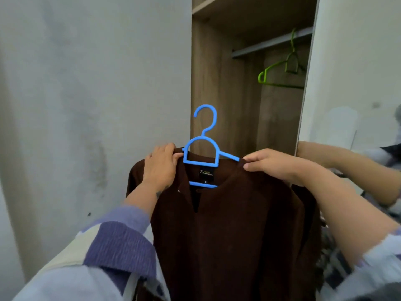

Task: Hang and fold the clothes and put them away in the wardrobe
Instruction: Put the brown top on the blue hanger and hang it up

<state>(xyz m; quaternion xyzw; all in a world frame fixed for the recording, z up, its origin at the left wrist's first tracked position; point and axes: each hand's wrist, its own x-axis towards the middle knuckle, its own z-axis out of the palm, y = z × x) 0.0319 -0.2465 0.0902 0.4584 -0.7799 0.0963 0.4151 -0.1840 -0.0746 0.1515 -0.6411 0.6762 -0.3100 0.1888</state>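
Two hands hold one brown garment (227, 235) up in front of an open wardrobe (217, 83), and that is where the work stands. At far left is a bare grey wall (86, 83), nothing on it but stains. Next comes the left hand (161, 165), its sleeve striped in purple and cream; its fingers are curled closed over the garment's left shoulder, pinching the cloth against the end of the blue hanger (205, 148). The hanger sits inside the neckline, its hook free and upright, touching no rail. The garment droops from it, label showing at the collar, body falling near and low out of view. To the right, the right hand (269, 162) grips the other shoulder, fingers closed on the cloth where the hanger's right arm disappears under it; that arm is partly bare, so the shoulder looks not fully seated.

Further right and far, the wardrobe's rail (271, 43) carries one empty green hanger (282, 71), with a shelf above. A white door (347, 61) closes the right edge.

By my reckoning the hanging step is nearly done: the garment is on its hanger but not yet on the rail. No clothes show inside the wardrobe, so the task seems early. Whether other clothes wait cannot be told; patterned fabric at lower right is too blurred to name.
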